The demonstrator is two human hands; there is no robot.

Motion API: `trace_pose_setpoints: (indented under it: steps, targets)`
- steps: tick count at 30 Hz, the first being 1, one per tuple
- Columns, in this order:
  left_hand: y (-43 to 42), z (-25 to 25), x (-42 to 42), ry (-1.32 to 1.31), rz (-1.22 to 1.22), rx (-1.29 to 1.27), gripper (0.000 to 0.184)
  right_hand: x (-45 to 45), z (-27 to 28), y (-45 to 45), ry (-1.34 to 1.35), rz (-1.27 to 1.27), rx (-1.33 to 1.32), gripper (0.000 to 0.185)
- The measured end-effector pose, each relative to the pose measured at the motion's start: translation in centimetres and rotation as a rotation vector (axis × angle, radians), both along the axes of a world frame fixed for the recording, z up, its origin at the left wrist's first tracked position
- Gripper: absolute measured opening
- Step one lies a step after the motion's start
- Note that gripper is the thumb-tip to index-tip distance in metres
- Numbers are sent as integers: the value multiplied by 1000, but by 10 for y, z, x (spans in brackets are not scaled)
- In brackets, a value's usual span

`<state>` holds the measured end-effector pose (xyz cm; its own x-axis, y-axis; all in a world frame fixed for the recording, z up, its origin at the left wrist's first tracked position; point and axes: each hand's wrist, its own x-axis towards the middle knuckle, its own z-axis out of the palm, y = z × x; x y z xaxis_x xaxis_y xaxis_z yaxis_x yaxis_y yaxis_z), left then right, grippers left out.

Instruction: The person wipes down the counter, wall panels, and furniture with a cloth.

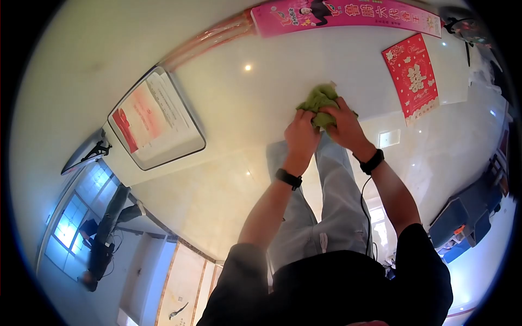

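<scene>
A crumpled green cloth [321, 100] is gripped in both hands, out in front of my legs. My left hand [302, 132] closes on its lower left side. My right hand [343, 124] has its fingers curled into the right side of the cloth. The two hands are close together, and part of the cloth is hidden under the fingers. A black band circles each wrist, and a thin dark cable hangs from the right one.
A dark-rimmed clear case with papers [205, 142] is at left. A long pink printed strip [348, 17] runs across the top. A red decorated sheet [411, 81] is at right. Another person [106, 233] is at far left. Dark blue seating [462, 214] is at far right.
</scene>
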<state>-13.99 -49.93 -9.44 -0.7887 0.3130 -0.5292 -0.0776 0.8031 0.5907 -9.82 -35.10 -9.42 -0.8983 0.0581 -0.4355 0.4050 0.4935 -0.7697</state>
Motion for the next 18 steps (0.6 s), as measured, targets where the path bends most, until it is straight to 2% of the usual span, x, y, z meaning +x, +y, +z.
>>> trace_pose_setpoints:
  steps: [5, 8, 11, 13, 17, 18]
  targets:
    - [15, -10, -48, 130, 54, -59, 24, -55, -8, 14, 138, 22, 65, 38]
    - [22, -1, -90, -61, -84, -143, 25, -74, -22, 28, 203, 155, 59, 42]
    - [27, -15, -81, 292, -28, -58, 25, -80, -14, 29, 267, 56, 93, 43]
    - [40, -20, -99, 398, -3, -30, 25, -102, -1, 35, 374, 57, 213, 44]
    - [74, -14, -119, 385, 35, -94, 25, -111, -29, 35, 375, -201, 222, 49]
    - [75, -17, -114, 414, 27, -109, 28, -104, -31, 36, 363, -199, 222, 50]
